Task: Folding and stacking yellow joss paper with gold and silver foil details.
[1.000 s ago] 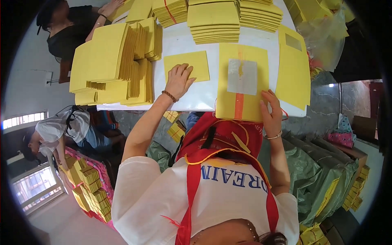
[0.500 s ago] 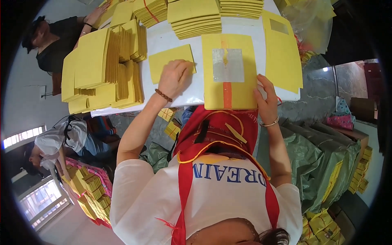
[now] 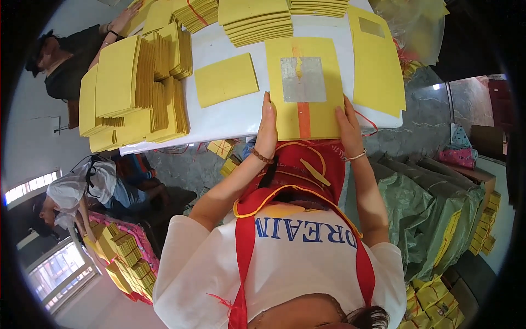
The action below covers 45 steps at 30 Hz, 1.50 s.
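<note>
In front of me at the table's near edge is a stack of yellow joss paper (image 3: pixel 327 120), its top sheet bearing a silver foil square over an orange stripe. My left hand (image 3: pixel 267 130) presses along its left side, fingers straight and pointing away from me. Against its right side rests my right hand (image 3: pixel 349 127), so the stack is held between both palms. Left of it, a plain yellow paper packet (image 3: pixel 226 81) lies flat by itself. Farther right are larger yellow sheets (image 3: pixel 377 74) with a silvery patch near their far end.
Folded yellow packets (image 3: pixel 118 77) are piled high on the left of the white table (image 3: pixel 219 120); more stacks (image 3: pixel 255 22) line its far side. A clear plastic bag (image 3: pixel 413 27) is at far right. Green sacks (image 3: pixel 405 205) stand to my right. Two people work on the left.
My left hand has left the plain packet and moved right to the left side of the joss paper stack. My right hand stays at the other side.
</note>
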Motion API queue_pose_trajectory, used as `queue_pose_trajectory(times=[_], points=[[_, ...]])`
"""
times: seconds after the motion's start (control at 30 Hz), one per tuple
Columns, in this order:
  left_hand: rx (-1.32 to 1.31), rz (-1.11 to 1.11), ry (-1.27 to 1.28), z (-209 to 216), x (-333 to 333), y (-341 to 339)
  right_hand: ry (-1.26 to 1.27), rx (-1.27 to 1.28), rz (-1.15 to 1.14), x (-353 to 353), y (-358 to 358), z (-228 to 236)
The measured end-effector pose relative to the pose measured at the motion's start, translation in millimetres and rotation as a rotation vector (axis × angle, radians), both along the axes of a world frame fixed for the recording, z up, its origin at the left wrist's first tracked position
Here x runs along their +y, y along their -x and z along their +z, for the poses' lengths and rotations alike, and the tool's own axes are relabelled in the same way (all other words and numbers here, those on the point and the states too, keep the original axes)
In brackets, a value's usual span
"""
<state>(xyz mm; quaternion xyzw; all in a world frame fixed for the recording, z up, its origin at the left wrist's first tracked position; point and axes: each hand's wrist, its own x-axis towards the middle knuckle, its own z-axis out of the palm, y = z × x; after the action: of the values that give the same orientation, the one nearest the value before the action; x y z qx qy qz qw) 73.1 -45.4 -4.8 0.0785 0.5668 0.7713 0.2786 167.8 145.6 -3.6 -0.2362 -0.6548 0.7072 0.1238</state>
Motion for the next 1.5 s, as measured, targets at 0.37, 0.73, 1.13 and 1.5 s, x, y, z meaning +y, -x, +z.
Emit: queue_pose_trajectory(times=[0.37, 0.73, 1.13, 1.5], points=[[0.836, 0.051, 0.558, 29, -17, 4, -0.254, 0.091, -0.077, 4, -11, 10], [1.618, -0.469, 0.675, 64, -22, 10, -0.673, 0.163, 0.069, 4, -15, 26], [1.421, -0.537, 0.46, 70, -15, 21, -0.514, 0.125, 0.046, 5, -15, 24], [1.299, -0.495, 0.581, 77, -7, 19, -0.485, 0.123, 0.034, 3, -13, 24]])
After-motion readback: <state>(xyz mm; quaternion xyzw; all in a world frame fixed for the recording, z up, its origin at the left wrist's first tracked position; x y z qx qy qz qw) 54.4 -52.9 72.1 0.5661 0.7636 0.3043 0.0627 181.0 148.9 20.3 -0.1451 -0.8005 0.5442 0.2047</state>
